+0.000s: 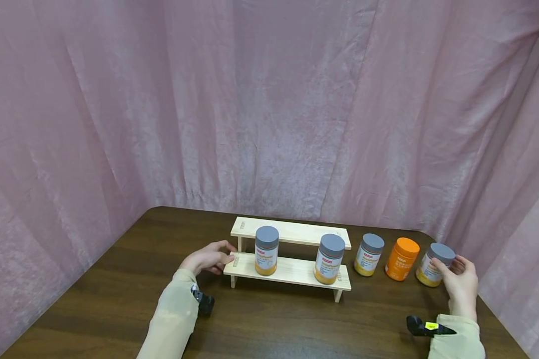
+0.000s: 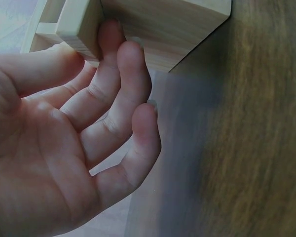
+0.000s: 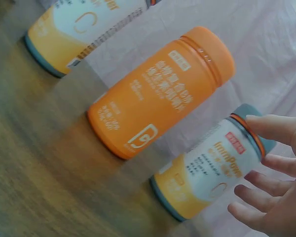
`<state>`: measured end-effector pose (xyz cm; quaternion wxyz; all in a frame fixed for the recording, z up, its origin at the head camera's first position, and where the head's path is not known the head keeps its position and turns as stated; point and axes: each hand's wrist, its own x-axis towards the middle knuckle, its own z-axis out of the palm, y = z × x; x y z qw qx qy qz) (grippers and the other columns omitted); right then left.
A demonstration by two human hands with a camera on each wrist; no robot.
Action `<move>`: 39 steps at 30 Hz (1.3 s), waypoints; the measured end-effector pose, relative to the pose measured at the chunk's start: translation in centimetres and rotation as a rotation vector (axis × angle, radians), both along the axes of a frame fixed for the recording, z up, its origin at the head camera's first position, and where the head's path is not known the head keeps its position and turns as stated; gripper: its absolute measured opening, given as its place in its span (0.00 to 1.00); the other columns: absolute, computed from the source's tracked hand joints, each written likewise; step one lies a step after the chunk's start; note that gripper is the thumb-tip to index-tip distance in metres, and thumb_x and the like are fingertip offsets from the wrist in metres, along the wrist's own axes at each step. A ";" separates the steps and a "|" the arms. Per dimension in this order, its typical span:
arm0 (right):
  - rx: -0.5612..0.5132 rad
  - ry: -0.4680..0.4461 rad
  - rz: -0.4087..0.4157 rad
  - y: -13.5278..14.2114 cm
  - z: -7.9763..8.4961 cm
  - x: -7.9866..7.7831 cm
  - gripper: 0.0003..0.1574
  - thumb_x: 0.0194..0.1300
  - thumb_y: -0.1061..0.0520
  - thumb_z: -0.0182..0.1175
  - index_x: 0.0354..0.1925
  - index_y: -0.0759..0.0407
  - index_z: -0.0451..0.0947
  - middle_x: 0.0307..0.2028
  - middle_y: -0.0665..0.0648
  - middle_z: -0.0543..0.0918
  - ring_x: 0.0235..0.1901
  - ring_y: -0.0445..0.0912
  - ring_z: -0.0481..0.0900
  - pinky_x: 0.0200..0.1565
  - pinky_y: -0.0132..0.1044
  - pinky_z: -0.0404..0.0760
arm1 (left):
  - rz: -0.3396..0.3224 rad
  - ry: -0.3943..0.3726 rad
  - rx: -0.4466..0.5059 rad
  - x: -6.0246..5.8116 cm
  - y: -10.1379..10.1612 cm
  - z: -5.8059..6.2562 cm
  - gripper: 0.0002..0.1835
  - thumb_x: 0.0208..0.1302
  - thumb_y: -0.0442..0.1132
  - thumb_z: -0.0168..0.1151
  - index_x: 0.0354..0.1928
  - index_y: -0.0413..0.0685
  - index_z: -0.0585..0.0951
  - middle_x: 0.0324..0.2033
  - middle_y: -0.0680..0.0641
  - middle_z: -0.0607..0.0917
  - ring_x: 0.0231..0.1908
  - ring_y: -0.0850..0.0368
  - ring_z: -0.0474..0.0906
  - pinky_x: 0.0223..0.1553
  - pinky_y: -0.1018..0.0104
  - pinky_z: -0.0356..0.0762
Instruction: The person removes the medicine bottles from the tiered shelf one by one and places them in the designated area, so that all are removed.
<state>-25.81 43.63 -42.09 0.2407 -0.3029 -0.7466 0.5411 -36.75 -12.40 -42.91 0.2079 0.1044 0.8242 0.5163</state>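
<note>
My left hand (image 1: 206, 259) is at the left end of a two-tier wooden shelf (image 1: 292, 272), thumb on the lower board and fingers curled underneath. In the left wrist view the thumb and fingertips meet the board's end (image 2: 79, 27). Two supplement jars with grey lids stand on the lower tier, one jar (image 1: 266, 250) left and one jar (image 1: 329, 259) right. On the far right, my right hand (image 1: 461, 284) pinches the lid of another grey-lidded jar (image 1: 431, 269) between thumb and fingers. In the right wrist view this jar (image 3: 209, 163) has a white and yellow label.
Left of the pinched jar stand an orange jar (image 1: 402, 259) and another grey-lidded jar (image 1: 369, 255) on the dark wooden table (image 1: 269, 329). The shelf's upper board (image 1: 292, 232) bears no jars. Pink curtains (image 1: 292, 109) hang around the table's back and sides.
</note>
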 end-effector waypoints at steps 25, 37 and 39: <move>0.268 -0.088 0.040 -1.5 5.3 2.3 0.39 0.68 0.42 0.54 0.69 0.60 0.61 0.55 0.54 0.72 0.44 0.29 0.68 0.41 0.22 0.64 | -0.010 -0.002 -0.003 0.2 0.0 0.1 0.18 0.68 0.39 0.56 0.57 0.41 0.70 0.29 0.50 0.84 0.29 0.59 0.81 0.32 0.64 0.75; 0.186 0.119 0.231 -2.1 5.6 2.4 0.10 0.68 0.47 0.58 0.47 0.42 0.74 0.28 0.20 0.70 0.31 0.19 0.70 0.34 0.16 0.71 | -0.021 0.000 0.003 0.1 0.0 0.1 0.19 0.68 0.39 0.56 0.57 0.40 0.69 0.30 0.50 0.84 0.29 0.59 0.81 0.33 0.63 0.75; 0.158 0.160 0.280 -2.2 5.7 2.3 0.06 0.68 0.49 0.58 0.40 0.34 0.73 0.27 0.22 0.74 0.30 0.20 0.73 0.32 0.17 0.74 | -0.020 -0.002 0.003 0.0 0.0 0.1 0.19 0.68 0.39 0.56 0.57 0.40 0.69 0.30 0.50 0.84 0.29 0.59 0.81 0.33 0.63 0.75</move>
